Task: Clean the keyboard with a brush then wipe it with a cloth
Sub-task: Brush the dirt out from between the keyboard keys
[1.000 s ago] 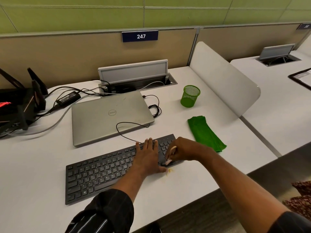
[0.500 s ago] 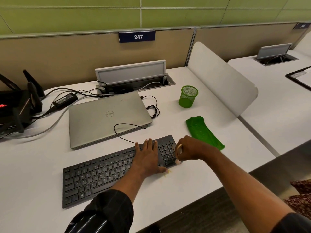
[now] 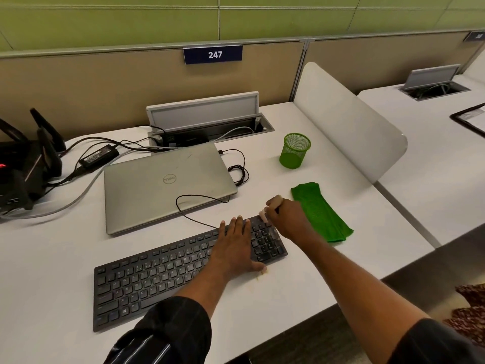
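Black plastic keyboard [image 3: 157, 279] on white desk [image 3: 52, 258], pressed under flat left hand [image 3: 233, 248]. Small pale brush [image 3: 263, 216], pinched in right hand [image 3: 286, 219], now at far corner of number pad [image 3: 265, 243], up from near edge; brushing unfinished. Folded green cloth [image 3: 320, 211] beside, untouched

Office: numbered cubicle partition [image 3: 212, 54], desk divider [image 3: 349, 122], closed laptop [image 3: 168, 185].

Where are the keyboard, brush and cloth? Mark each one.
keyboard [image 3: 157, 279]: head view, on the letter keys.
brush [image 3: 263, 216]: head view, on its pale end over the keys.
cloth [image 3: 319, 210]: head view, on the middle of the folded fabric.
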Available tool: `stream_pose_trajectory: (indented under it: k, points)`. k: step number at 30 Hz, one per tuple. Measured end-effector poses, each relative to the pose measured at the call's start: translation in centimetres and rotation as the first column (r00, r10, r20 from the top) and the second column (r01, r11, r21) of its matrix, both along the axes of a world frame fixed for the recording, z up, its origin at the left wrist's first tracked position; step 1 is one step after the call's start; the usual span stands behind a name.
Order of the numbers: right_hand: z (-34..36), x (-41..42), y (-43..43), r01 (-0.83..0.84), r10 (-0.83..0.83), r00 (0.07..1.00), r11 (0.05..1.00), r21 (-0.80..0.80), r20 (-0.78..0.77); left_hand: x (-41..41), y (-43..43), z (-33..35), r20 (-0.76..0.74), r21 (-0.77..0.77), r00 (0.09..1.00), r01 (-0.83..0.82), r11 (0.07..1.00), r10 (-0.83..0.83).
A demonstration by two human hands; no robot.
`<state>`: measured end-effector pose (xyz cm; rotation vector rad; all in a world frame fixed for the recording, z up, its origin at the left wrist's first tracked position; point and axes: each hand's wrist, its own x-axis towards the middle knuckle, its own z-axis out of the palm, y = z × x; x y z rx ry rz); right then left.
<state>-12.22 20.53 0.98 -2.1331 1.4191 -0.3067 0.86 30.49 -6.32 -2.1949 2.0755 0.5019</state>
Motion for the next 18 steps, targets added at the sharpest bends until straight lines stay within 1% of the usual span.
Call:
stream_pose_trajectory:
  k: [1,3,6,8,9,12,13,16,18]
  points:
    - [0.0,0.2,0.0,-0.021,0.021,0.999,1.0,-0.018,-0.033,0.0,0.0,-0.1,-0.001,0.0,1.0,0.003,1.0,-0.003]
    - [-0.3,0.3,-0.4,-0.031,0.032,0.993,0.999,0.015,-0.112,0.1,-0.1,-0.2,-0.003,-0.002,1.0,0.007,1.0,-0.007]
    - [-0.1,0.0,-1.1,-0.038,0.075,0.971,0.986,0.164,-0.227,0.2,-0.3,-0.3,-0.021,-0.012,1.0,0.012,1.0,-0.012]
    - [0.0,-0.3,-1.5,-0.051,0.103,0.969,0.972,0.229,-0.224,0.2,-0.3,-0.3,-0.026,-0.017,1.0,0.015,1.0,-0.015]
    - [0.2,-0.3,-1.6,-0.057,0.102,0.973,0.976,0.211,-0.207,0.2,-0.3,-0.2,-0.026,-0.019,1.0,0.016,1.0,-0.016]
    - [0.5,-0.5,-1.3,-0.022,0.031,0.997,0.993,0.112,-0.075,0.1,-0.3,-0.2,-0.027,-0.019,1.0,0.016,1.0,-0.016]
    - [0.5,-0.6,-1.1,-0.015,0.02,0.998,0.996,0.088,-0.056,0.1,-0.3,-0.2,-0.029,-0.018,0.999,0.015,1.0,-0.016]
    - [-0.2,-1.0,-0.5,-0.039,0.053,0.993,0.99,0.134,-0.102,0.1,-0.2,0.0,-0.031,-0.008,0.999,0.014,1.0,-0.014]
    - [-0.4,-1.4,-0.4,-0.074,0.106,0.979,0.981,0.182,-0.173,0.1,-0.2,0.1,-0.029,-0.004,0.999,0.013,1.0,-0.013]
